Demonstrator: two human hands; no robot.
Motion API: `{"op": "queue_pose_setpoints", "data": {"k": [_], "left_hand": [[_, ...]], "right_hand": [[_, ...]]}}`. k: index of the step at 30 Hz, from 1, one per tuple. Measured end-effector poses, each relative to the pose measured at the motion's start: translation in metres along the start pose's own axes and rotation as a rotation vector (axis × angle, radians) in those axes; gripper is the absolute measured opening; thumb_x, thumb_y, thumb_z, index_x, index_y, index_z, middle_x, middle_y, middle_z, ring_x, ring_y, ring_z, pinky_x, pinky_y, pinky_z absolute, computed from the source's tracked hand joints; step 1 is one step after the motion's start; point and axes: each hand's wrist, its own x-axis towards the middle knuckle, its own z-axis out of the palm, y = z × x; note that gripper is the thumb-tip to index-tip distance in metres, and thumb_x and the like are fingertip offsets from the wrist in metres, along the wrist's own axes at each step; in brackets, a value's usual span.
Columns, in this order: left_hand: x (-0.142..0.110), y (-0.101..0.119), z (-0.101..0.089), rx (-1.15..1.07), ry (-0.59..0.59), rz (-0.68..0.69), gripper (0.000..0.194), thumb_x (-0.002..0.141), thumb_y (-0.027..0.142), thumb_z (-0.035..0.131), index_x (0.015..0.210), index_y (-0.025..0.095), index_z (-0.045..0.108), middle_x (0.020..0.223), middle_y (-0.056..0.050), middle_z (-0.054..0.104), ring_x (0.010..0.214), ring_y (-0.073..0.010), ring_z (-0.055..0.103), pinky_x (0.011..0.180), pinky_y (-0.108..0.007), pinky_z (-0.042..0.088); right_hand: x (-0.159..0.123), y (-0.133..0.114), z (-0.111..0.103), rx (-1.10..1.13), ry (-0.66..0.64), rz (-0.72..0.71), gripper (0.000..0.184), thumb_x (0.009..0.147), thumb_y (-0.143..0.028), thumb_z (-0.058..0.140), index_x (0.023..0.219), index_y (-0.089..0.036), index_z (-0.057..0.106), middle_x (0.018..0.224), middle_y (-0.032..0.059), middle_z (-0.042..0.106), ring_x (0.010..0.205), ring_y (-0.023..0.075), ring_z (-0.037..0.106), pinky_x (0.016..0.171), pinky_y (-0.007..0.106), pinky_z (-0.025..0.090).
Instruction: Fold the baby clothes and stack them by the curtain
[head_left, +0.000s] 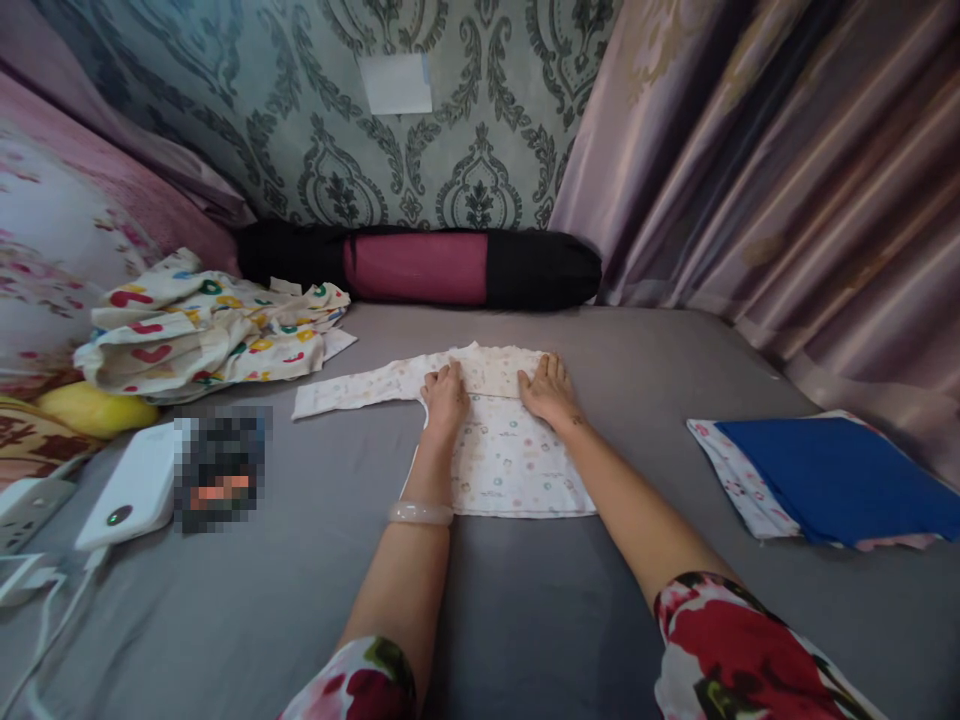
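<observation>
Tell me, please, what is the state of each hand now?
Left hand: on the shirt; whether it grips cannot be told.
Right hand: open, resting on the shirt.

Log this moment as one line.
left hand: on printed top; right hand: on same top; sleeve: one extended leftward; under: gray sheet

The shirt (517, 460) at centre is white with tiny pastel motifs, the sheet (525, 610) plain grey, the cloth (832, 475) at right blue, the upper wallpaper (409, 150) grey-green damask.
</observation>
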Motion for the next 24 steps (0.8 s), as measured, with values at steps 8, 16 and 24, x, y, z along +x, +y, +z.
{"op": "queue_pose_setpoints", "data": {"k": [8, 16, 24], "left_hand": [[-0.004, 0.006, -0.007, 0.109, -0.015, 0.004, 0.037, 0.093, 0.024, 0.037, 0.126, 0.017, 0.053, 0.136, -0.015, 0.050, 0.119, -0.0350, 0.041, 0.093, -0.050, 0.037], [0.006, -0.005, -0.012, 0.001, -0.019, 0.016, 0.037, 0.092, 0.035, 0.045, 0.122, 0.018, 0.058, 0.139, -0.016, 0.047, 0.121, -0.0326, 0.046, 0.098, -0.046, 0.040], [0.016, -0.045, -0.036, -0.265, 0.144, -0.159, 0.036, 0.091, 0.025, 0.043, 0.118, 0.012, 0.062, 0.116, -0.016, 0.066, 0.107, -0.0234, 0.062, 0.094, -0.035, 0.046]], "right_hand": [[0.001, 0.001, 0.000, -0.045, 0.026, 0.031, 0.077, 0.096, -0.049, 0.023, 0.146, 0.009, 0.023, 0.154, 0.0274, 0.021, 0.142, 0.0349, 0.020, 0.114, 0.044, 0.015], [-0.028, -0.028, 0.002, -0.069, -0.109, -0.252, 0.068, 0.098, -0.045, 0.018, 0.151, -0.003, 0.021, 0.159, 0.0167, 0.015, 0.146, 0.0278, 0.009, 0.117, 0.045, 0.007], [-0.032, -0.064, 0.007, -0.040, -0.158, -0.308, 0.068, 0.098, -0.045, 0.019, 0.151, -0.004, 0.020, 0.159, 0.0143, 0.011, 0.147, 0.0258, 0.005, 0.118, 0.045, 0.006]]}}
